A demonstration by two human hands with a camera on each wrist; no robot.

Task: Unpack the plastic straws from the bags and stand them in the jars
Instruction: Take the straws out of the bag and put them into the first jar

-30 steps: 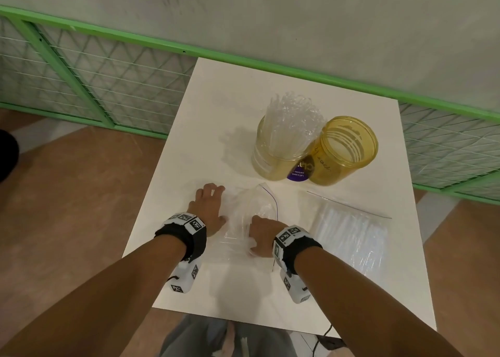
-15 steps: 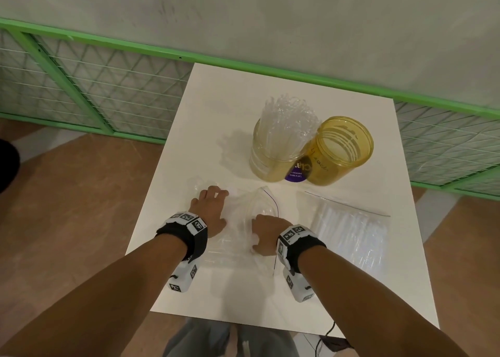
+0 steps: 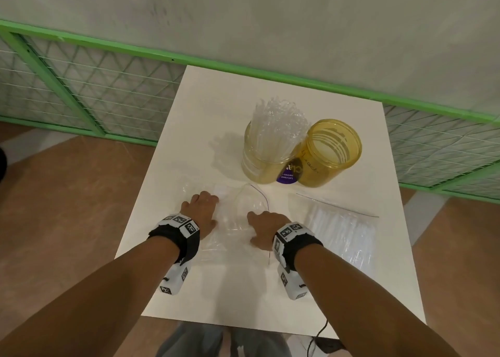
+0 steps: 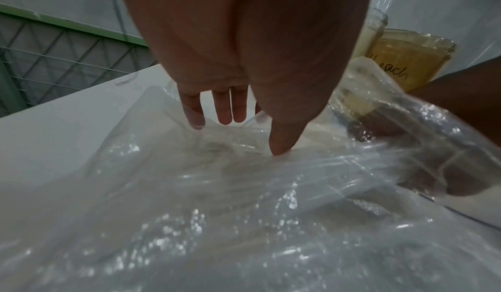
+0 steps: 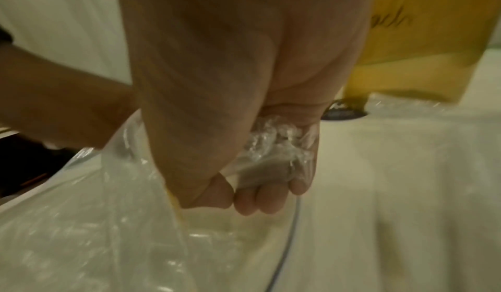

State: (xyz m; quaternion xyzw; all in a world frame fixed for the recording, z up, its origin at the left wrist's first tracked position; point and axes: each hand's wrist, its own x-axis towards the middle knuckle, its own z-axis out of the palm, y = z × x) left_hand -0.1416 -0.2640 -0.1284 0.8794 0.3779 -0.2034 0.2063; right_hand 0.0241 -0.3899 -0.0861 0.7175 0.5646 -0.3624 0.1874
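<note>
A clear zip bag (image 3: 238,218) lies flat on the white table (image 3: 211,105), its mouth open toward the jars. My left hand (image 3: 201,208) presses its far left part with straight fingers (image 4: 225,112). My right hand (image 3: 263,227) reaches into the bag's mouth, and its fingers (image 5: 260,189) curl round a clump of clear plastic, apparently straws (image 5: 273,144). Behind stand two yellow jars: the left jar (image 3: 259,164) is packed with upright clear straws (image 3: 278,124), and the right jar (image 3: 335,151) is empty.
A second zip bag (image 3: 343,229) full of clear straws lies at the right of the table. A purple round label (image 3: 286,178) shows between the jars' bases. A green mesh fence (image 3: 81,91) and a grey wall stand behind the table.
Both hands stay on the bag in nearly the same places. Only the head view has drifted a little.
</note>
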